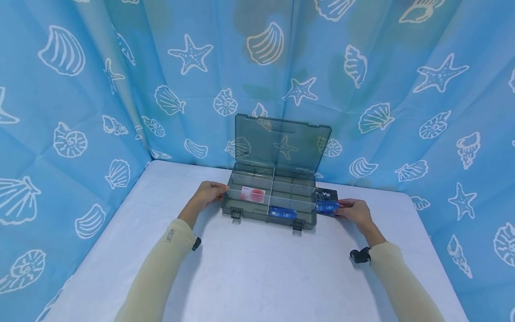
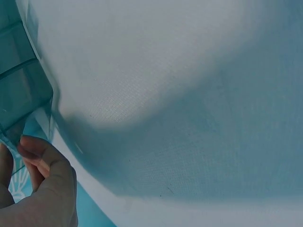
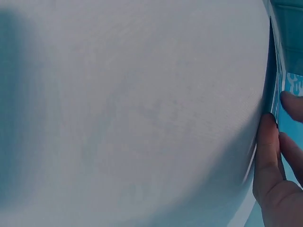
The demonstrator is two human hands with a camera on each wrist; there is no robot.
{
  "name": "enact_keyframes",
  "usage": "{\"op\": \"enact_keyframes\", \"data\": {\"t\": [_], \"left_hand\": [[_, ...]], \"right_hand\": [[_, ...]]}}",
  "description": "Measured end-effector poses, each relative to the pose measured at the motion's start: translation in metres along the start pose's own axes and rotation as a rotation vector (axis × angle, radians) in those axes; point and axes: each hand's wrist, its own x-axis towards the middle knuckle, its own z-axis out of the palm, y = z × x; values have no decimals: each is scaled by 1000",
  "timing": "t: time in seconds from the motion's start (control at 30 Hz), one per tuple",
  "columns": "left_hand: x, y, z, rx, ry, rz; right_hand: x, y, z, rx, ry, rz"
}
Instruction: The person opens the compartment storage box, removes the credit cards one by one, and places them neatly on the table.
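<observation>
A grey see-through organiser box (image 1: 273, 197) stands open on the white table, its lid (image 1: 281, 141) upright. One left compartment holds a white and pink card (image 1: 252, 194). A blue VIP card (image 1: 282, 213) lies in a front compartment. My left hand (image 1: 219, 191) grips the box's left wall; in the left wrist view my curled fingers (image 2: 40, 158) meet the box (image 2: 21, 90) at its corner. My right hand (image 1: 342, 206) pinches another blue VIP card (image 1: 327, 207) just right of the box, beside a black VIP card (image 1: 327, 195). The right wrist view shows my fingers (image 3: 267, 156) on that blue card (image 3: 286, 111).
The white table (image 1: 257, 268) runs toward me from the box. A blue curtain with shells and starfish (image 1: 80, 112) hangs close round the table on the left, back and right. Two latches (image 1: 236, 214) stick out from the box's front.
</observation>
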Motion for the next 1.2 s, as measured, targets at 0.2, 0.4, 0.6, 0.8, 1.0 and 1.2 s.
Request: {"op": "enact_keyframes", "data": {"t": [0.2, 0.4, 0.6, 0.8, 1.0, 1.2], "left_hand": [[1, -1, 1, 13, 18, -4], [1, -2, 1, 20, 28, -22], [-1, -1, 1, 5, 17, -9], [-2, -1, 0, 2, 12, -1], [-1, -2, 0, -2, 13, 4], [0, -1, 0, 1, 15, -8]], "right_hand": [[-1, -2, 0, 2, -5, -1], [-3, -2, 0, 27, 2, 3], [-1, -2, -2, 10, 22, -6], [1, -2, -5, -185, -13, -88], [0, -5, -6, -344, -76, -152], [3, -6, -9, -425, -105, -199]]}}
